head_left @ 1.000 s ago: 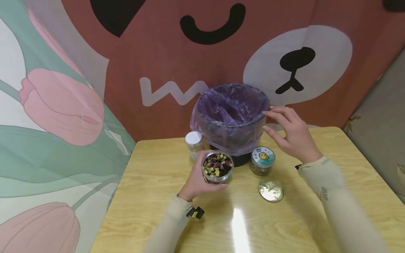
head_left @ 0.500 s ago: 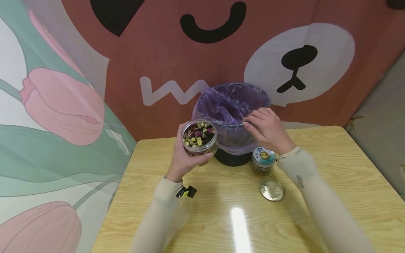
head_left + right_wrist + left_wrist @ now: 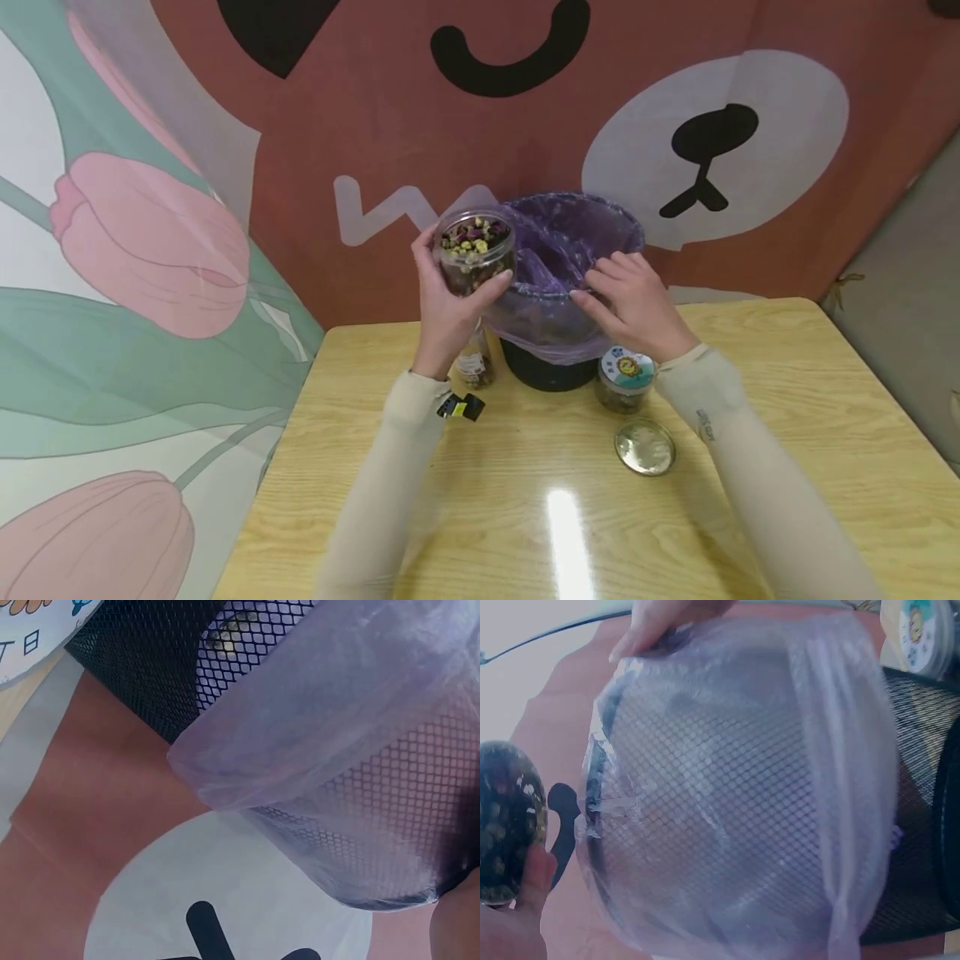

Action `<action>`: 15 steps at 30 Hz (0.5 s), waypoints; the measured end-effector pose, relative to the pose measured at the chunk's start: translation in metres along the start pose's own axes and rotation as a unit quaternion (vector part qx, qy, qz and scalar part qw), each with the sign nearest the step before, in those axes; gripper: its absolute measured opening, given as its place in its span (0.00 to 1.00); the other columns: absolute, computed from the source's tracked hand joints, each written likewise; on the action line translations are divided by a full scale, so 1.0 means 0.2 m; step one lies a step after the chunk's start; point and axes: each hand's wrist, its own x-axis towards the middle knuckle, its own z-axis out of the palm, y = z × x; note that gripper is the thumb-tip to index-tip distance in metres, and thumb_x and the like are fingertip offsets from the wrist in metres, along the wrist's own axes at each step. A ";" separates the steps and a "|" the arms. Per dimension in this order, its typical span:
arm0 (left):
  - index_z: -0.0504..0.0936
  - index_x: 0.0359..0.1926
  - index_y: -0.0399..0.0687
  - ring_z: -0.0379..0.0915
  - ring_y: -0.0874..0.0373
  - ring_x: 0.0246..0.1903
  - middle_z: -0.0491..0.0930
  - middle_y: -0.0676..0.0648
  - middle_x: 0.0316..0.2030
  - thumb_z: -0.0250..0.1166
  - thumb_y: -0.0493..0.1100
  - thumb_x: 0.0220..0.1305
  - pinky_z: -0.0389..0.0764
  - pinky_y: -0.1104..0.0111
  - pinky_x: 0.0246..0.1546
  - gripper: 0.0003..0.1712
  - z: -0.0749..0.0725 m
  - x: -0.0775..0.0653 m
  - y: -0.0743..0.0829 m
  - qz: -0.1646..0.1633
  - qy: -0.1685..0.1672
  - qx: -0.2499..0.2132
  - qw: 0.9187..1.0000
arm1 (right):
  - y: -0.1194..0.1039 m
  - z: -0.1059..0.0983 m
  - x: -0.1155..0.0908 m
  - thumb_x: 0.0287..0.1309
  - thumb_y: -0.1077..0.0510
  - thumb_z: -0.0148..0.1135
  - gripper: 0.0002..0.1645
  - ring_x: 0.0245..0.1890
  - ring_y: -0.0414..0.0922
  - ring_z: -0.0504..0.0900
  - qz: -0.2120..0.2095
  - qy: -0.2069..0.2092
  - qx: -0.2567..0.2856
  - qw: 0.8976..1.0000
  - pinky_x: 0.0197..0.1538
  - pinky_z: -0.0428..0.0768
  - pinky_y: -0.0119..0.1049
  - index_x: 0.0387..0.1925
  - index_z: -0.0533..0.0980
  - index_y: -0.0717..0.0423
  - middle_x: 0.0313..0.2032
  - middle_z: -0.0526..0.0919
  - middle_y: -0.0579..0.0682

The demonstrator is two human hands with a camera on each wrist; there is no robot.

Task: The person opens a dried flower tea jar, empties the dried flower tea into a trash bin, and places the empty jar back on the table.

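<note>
My left hand [image 3: 441,321] grips an uncapped clear jar [image 3: 476,271] of dried flower buds, yellow and purplish among dark ones. The jar is raised at the left rim of a black mesh wastebasket [image 3: 551,377], its mouth facing up and slightly tilted. A translucent purple bag [image 3: 551,323] lines the basket and folds over its rim. At the front right of that rim, my right hand [image 3: 636,304] grips the edge, fingers over the inside and thumb outside. In the left wrist view, the jar [image 3: 508,825] shows side-on, away from the bag.
A jar with a printed lid [image 3: 625,379] stands right of the basket's base. In front of it lies a round shiny lid [image 3: 645,447] on the wooden table [image 3: 525,542]. Another clear jar [image 3: 475,362] stands partly hidden behind my left hand. A printed wall hanging [image 3: 390,150] backs the table.
My left hand has lifted the jar from low in front of the basket up to its left rim. My right hand has shifted left along the rim and now grips it.
</note>
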 end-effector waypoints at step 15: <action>0.61 0.75 0.60 0.68 0.61 0.66 0.68 0.53 0.70 0.79 0.49 0.56 0.70 0.60 0.70 0.50 0.11 0.16 -0.08 0.009 0.003 0.081 0.997 | -0.01 0.02 0.01 0.78 0.30 0.35 0.38 0.32 0.51 0.65 -0.008 0.020 -0.007 1.000 0.41 0.62 0.46 0.26 0.69 0.54 0.26 0.69 0.51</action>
